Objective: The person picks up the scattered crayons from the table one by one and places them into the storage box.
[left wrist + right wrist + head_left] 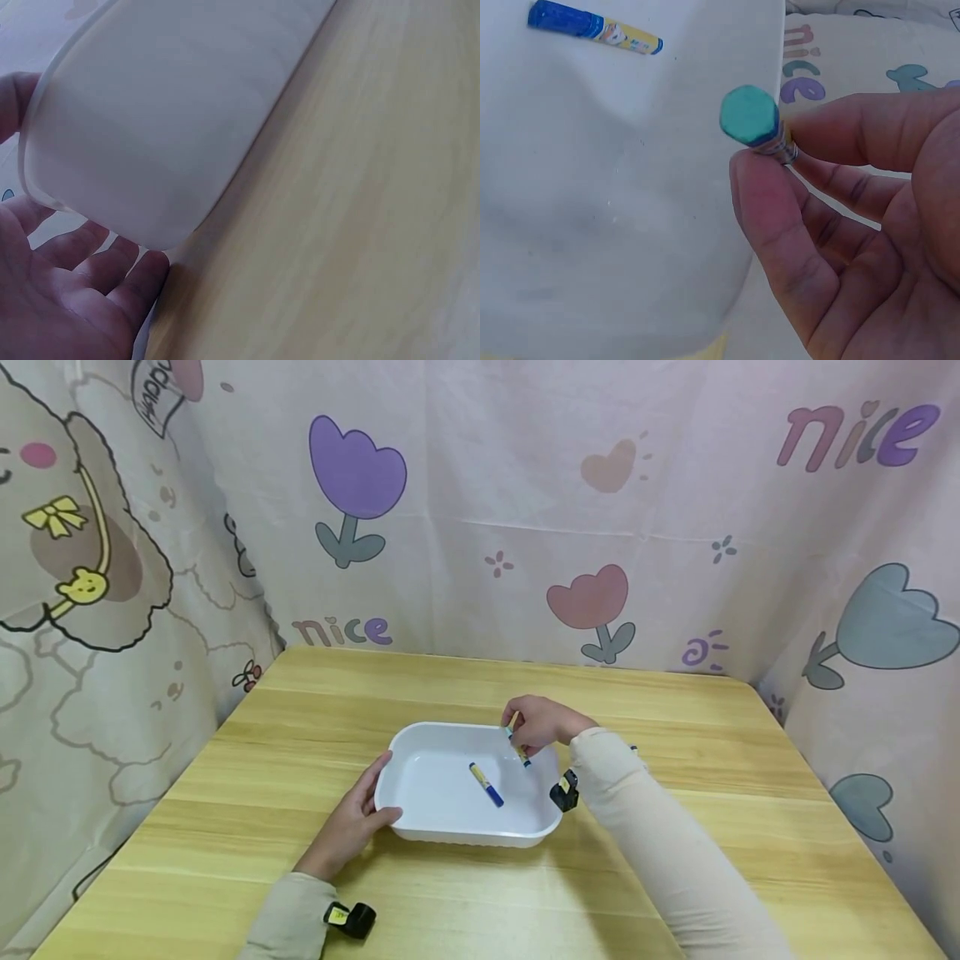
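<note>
A white plastic tub (435, 802) stands on the table with a marker (486, 784) lying in it, yellow-bodied with a dark blue cap. My left hand (352, 827) holds the tub's left end, thumb over the rim and fingers along the outer wall; the left wrist view shows these fingers (139, 289) against the tub's underside corner. Over the tub's far right corner, my right hand (547, 724) pinches a second marker (748, 116) between thumb and fingers. This one has a teal end, which faces the camera in the right wrist view.
The wooden table (420, 893) reaches back to a printed curtain (480, 485), which also hangs at both sides. A small blue-tipped thing (634, 749) peeks out behind the right sleeve, mostly hidden.
</note>
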